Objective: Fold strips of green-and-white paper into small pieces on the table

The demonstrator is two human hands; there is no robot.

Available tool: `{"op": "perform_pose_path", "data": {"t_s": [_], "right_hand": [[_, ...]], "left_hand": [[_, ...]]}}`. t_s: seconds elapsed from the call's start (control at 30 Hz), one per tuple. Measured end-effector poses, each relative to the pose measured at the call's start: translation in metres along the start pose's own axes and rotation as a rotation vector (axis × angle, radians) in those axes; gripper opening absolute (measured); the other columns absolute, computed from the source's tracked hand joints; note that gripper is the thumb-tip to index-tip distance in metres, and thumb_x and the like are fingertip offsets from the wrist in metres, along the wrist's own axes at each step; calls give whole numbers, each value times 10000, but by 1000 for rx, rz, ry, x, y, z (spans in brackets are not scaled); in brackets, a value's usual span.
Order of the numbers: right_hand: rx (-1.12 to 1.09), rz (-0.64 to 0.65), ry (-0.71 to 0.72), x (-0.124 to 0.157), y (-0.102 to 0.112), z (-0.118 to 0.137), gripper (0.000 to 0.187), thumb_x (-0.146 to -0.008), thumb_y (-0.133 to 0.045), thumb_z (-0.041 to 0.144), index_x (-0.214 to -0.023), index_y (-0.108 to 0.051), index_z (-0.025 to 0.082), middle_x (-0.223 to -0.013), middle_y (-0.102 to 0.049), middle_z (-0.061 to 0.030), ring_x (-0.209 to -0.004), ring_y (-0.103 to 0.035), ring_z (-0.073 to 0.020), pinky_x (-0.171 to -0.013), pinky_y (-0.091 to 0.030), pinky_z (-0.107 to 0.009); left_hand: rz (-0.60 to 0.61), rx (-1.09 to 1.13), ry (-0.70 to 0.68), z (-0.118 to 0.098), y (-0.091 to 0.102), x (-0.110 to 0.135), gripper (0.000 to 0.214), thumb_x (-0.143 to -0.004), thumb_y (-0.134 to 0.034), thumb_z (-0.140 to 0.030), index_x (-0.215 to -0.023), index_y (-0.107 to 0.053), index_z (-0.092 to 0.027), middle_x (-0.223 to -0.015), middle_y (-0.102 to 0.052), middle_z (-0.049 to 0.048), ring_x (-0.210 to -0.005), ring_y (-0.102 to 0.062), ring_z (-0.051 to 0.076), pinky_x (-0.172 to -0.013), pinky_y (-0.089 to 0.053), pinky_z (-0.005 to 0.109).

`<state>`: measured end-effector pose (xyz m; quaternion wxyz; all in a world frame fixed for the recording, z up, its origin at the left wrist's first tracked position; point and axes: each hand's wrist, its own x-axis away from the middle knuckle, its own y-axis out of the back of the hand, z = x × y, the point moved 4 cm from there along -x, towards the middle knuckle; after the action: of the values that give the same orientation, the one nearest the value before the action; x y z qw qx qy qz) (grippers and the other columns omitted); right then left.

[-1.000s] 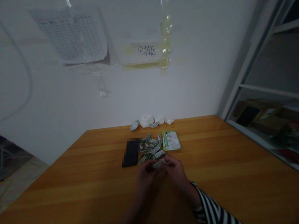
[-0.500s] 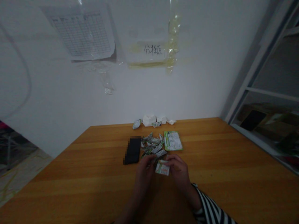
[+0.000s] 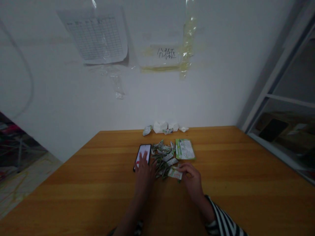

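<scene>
My left hand (image 3: 144, 168) reaches over the lower part of a smartphone (image 3: 145, 148) with a lit screen, fingers spread; whether a fingertip touches the glass I cannot tell. Between the thumb and fingers of my right hand (image 3: 190, 177) is a small white and green packet (image 3: 175, 173) with reddish print. A heap of crumpled green and silver wrappers (image 3: 164, 154) lies between the phone and my right hand. Just right of that heap rests a flat green and white printed package (image 3: 185, 149).
Along the wall edge of the wooden table (image 3: 98, 183) are crumpled white tissues (image 3: 159, 127) and a crumpled wrapper (image 3: 147, 130). Sheets of paper (image 3: 103, 39) are taped to the wall. A framed glass panel (image 3: 290, 114) stands at the right.
My left hand has left the packet and moved left over the phone, fingers now spread. The phone's screen shows lit, where that area was dark. The right hand still holds the packet.
</scene>
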<state>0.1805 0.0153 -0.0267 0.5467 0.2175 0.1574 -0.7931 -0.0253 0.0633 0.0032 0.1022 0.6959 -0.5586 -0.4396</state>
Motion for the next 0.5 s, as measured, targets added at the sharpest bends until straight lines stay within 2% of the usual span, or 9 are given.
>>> {"op": "perform_pose_path", "data": {"t_s": [0.07, 0.13, 0.17, 0.27, 0.37, 0.5], "right_hand": [[-7, 28, -2, 1, -1, -1, 206, -763, -569, 89, -690, -717, 213, -753, -670, -35, -725, -630, -177, -632, -481, -254], [-16, 50, -5, 2, -2, -1, 203, -780, -576, 108, -706, -729, 217, -728, -679, -34, -695, -634, -177, -615, -489, -256], [-15, 56, -2, 3, -2, -1, 200, -783, -582, 114, -713, -736, 221, -729, -687, -35, -698, -641, -179, -620, -497, -260], [5, 64, 16, 5, -3, -1, 217, -777, -587, 108, -738, -756, 238, -773, -717, -46, -761, -668, -193, -674, -526, -279], [26, 90, 21, 6, -4, 0, 256, -770, -571, 92, -802, -771, 247, -840, -738, -58, -822, -684, -204, -731, -548, -305], [50, 140, 19, 4, -5, 6, 288, -798, -549, 103, -926, -764, 245, -953, -748, -73, -916, -687, -217, -824, -548, -346]], "left_hand": [[93, 260, 24, -13, -4, 4, 447, -921, -442, -384, -1315, -470, -175, -1335, -544, 155, -1281, -457, 290, -1049, -352, 461], [250, 522, 91, -23, -11, 11, 398, -911, -458, -431, -1189, -585, -177, -1072, -688, 111, -1013, -632, 257, -887, -487, 377], [324, 618, 151, -26, -16, 14, 403, -897, -471, -465, -1107, -643, -167, -932, -713, 90, -871, -662, 241, -774, -521, 342], [486, 872, 356, -25, -32, 23, 445, -772, -634, -518, -1015, -714, -153, -857, -726, 72, -722, -660, 210, -606, -518, 278], [548, 1054, 519, -16, -46, 25, 537, -612, -807, -438, -1062, -717, -159, -867, -750, 69, -743, -679, 209, -668, -529, 284], [543, 1138, 589, -6, -53, 25, 529, -590, -830, -412, -1038, -734, -147, -914, -759, 89, -785, -692, 220, -750, -532, 316]]}}
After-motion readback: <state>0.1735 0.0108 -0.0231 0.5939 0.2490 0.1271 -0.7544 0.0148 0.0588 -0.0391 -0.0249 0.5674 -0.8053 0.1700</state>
